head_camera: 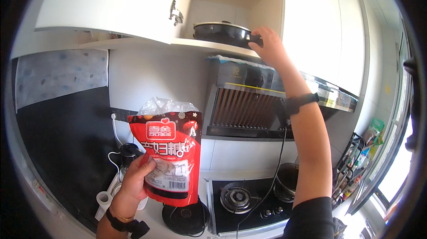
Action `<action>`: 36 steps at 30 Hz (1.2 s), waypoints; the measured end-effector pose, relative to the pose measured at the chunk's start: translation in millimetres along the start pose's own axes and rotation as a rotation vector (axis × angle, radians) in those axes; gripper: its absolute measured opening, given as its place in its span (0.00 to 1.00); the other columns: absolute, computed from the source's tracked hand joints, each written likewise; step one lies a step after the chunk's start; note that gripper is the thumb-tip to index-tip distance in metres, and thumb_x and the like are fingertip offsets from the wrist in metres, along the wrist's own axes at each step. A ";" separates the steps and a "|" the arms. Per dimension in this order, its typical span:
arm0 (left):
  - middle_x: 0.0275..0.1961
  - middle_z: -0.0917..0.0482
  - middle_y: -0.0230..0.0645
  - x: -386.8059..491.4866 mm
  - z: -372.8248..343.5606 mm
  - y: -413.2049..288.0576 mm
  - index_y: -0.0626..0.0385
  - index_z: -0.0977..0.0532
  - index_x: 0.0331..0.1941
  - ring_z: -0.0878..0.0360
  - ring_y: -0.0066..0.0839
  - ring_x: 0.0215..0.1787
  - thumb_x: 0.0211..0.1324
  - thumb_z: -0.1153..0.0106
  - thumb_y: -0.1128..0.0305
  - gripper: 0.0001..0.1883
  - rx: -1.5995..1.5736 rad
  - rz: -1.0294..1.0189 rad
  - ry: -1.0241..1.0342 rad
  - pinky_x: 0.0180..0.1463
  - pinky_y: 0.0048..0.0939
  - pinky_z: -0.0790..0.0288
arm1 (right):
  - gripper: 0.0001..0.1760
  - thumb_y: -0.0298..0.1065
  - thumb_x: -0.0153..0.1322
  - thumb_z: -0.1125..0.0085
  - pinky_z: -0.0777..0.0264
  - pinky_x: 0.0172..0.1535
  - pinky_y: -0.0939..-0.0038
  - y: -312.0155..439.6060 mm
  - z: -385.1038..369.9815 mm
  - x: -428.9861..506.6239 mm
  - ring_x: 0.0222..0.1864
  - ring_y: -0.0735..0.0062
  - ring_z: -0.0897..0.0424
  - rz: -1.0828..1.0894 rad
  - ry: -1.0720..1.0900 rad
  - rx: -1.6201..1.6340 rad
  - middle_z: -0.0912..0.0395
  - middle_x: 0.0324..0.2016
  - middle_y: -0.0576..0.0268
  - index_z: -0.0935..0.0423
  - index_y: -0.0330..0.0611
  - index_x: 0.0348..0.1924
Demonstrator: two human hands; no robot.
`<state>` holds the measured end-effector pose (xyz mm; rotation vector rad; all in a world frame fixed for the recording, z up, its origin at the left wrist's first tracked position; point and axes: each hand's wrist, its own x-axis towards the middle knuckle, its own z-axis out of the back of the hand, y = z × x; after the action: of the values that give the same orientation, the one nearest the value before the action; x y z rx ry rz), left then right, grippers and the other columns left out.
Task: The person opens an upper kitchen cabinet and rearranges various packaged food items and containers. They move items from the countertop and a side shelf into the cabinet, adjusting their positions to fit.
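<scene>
My left hand (pixel 134 178) holds a red printed plastic pouch (pixel 171 172) upright, thumb across its front; clear crinkled plastic (pixel 166 105) sticks out of its top. Raised at the upper right, my right hand (pixel 267 44) has its thumb and fingers around the short dark handle of a black lidded pan (pixel 222 34). The pan stands on the lower shelf (pixel 213 44) of a wall cabinet whose door (pixel 110 5) hangs open at the left. Part of the handle is hidden by my fingers.
Below the cabinet is a range hood (pixel 253 105) with a hanging cable. Further down are a gas hob (pixel 248 219), a dark pot (pixel 287 180), a round black electric plate (pixel 185 220), a kettle (pixel 129 152) and a paper roll (pixel 104 198). A crowded rack (pixel 348 169) stands at the right.
</scene>
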<state>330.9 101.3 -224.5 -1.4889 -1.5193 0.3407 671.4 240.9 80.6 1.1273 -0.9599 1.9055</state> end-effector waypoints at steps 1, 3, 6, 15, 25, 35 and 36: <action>0.57 0.20 0.41 -2.9 1.8 -1.5 0.62 0.30 0.61 0.20 0.34 0.58 0.67 0.47 0.69 0.20 0.002 -0.001 -0.018 0.62 0.40 0.28 | 0.18 0.34 0.68 0.35 0.31 0.59 0.56 -7.5 -6.5 6.6 0.55 0.48 0.26 -0.032 0.002 -0.069 0.23 0.48 0.47 0.24 0.37 0.49; 0.56 0.20 0.41 -9.4 5.3 -4.9 0.62 0.30 0.61 0.20 0.33 0.57 0.67 0.46 0.69 0.20 0.012 -0.019 -0.047 0.62 0.39 0.28 | 0.27 0.36 0.65 0.33 0.34 0.63 0.54 -22.2 -18.9 18.0 0.61 0.46 0.30 -0.129 0.073 -0.107 0.26 0.55 0.46 0.26 0.37 0.55; 0.56 0.20 0.40 -17.1 8.6 -11.8 0.62 0.30 0.61 0.20 0.32 0.56 0.66 0.46 0.69 0.20 0.019 -0.060 -0.078 0.62 0.37 0.28 | 0.35 0.37 0.62 0.29 0.35 0.65 0.55 -40.6 -41.5 26.4 0.63 0.44 0.31 -0.149 0.075 -0.197 0.28 0.59 0.43 0.30 0.37 0.61; 0.53 0.18 0.37 -38.3 18.7 -24.0 0.63 0.26 0.57 0.19 0.26 0.53 0.65 0.41 0.70 0.19 0.056 -0.072 -0.224 0.59 0.32 0.28 | 0.31 0.37 0.58 0.25 0.28 0.54 0.53 -68.3 -45.1 38.7 0.52 0.44 0.22 -0.123 0.152 -0.164 0.20 0.46 0.45 0.25 0.40 0.53; 0.53 0.18 0.40 -45.6 30.9 -19.3 0.61 0.27 0.58 0.21 0.31 0.56 0.64 0.37 0.60 0.24 0.171 -0.003 -0.233 0.61 0.36 0.30 | 0.29 0.34 0.57 0.25 0.27 0.48 0.55 -30.2 -19.0 39.5 0.47 0.49 0.19 -0.257 0.151 -0.243 0.17 0.42 0.51 0.24 0.43 0.50; 0.53 0.18 0.42 -41.1 32.9 -21.6 0.60 0.25 0.57 0.21 0.33 0.57 0.62 0.36 0.62 0.23 0.171 0.068 -0.242 0.64 0.41 0.30 | 0.33 0.34 0.53 0.23 0.28 0.48 0.56 -50.8 -19.3 38.0 0.48 0.49 0.20 -0.227 0.079 -0.292 0.17 0.43 0.53 0.24 0.47 0.52; 0.52 0.18 0.41 -41.0 34.0 -21.6 0.61 0.26 0.57 0.21 0.32 0.56 0.61 0.35 0.60 0.24 0.170 0.060 -0.232 0.63 0.38 0.30 | 0.34 0.34 0.53 0.23 0.28 0.48 0.56 -50.2 -17.4 37.2 0.48 0.50 0.20 -0.231 0.077 -0.296 0.17 0.43 0.53 0.24 0.47 0.52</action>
<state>283.9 73.8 -242.9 -1.3990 -1.5839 0.6817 694.0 286.9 120.4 0.9385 -0.9854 1.5521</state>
